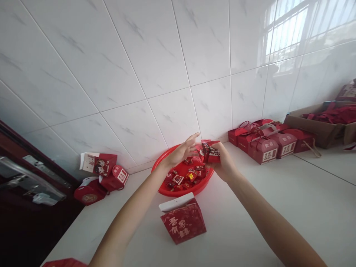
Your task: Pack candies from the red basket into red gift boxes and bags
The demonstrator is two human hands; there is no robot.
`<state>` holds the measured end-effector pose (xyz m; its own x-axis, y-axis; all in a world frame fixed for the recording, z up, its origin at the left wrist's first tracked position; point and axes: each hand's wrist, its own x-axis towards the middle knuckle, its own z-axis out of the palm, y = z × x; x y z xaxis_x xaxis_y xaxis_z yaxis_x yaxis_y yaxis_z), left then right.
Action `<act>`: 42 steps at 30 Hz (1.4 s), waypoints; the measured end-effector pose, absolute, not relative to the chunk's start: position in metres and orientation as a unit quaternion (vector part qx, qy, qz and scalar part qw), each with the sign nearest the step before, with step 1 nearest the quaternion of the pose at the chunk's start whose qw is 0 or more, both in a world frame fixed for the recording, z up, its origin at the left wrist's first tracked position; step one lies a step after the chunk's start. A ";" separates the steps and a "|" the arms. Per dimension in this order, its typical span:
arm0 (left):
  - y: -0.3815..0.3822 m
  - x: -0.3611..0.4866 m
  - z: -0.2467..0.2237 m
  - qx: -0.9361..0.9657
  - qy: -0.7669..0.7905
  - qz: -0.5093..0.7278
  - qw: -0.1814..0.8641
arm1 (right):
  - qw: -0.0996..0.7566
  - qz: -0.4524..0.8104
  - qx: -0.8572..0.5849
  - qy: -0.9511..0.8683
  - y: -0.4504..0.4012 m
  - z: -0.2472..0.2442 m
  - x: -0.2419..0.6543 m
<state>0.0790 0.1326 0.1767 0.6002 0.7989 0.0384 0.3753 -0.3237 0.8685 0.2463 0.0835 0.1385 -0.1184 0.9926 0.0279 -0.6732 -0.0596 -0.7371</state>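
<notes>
Over a round red plastic basin (160, 187), my right hand (224, 163) grips a red packet (211, 152) with dark and white print. My left hand (183, 150) is raised just left of the packet, fingers stretched and apart, and I see nothing held in it. Several small wrapped candies (190, 176) lie in the basin, mostly red with a gold one among them. In front of the basin stands a dark red paper box (185, 222) with light lettering, its white-lined flap lifted open.
Finished-looking red gift boxes with handles (263, 148) cluster at the right by the tiled wall, beside a cardboard carton (325, 128) of red ribbon-like material. More red boxes (115, 178) sit at left, near a dark door with a metal handle (33, 181).
</notes>
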 end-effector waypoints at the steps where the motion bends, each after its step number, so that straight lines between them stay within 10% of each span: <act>1: 0.138 0.074 0.169 0.768 0.372 0.240 0.464 | 0.624 0.672 -0.262 -0.300 0.085 0.139 0.248; 8: 0.154 0.044 0.103 0.871 0.413 -0.118 0.237 | 0.663 0.643 -0.272 -0.268 0.088 0.143 0.256; 14: 0.173 0.021 0.106 0.852 0.509 -0.106 0.061 | 0.655 0.648 -0.295 -0.252 0.086 0.145 0.256; 23: 0.161 0.039 0.089 0.889 0.389 -0.147 0.191 | 0.651 0.663 -0.276 -0.243 0.089 0.144 0.254; 35: 0.173 0.022 0.099 0.862 0.490 -0.062 0.116 | 0.650 0.653 -0.273 -0.277 0.089 0.141 0.253; 42: 0.144 0.028 0.092 0.832 0.476 -0.236 0.161 | 0.649 0.651 -0.288 -0.268 0.088 0.140 0.252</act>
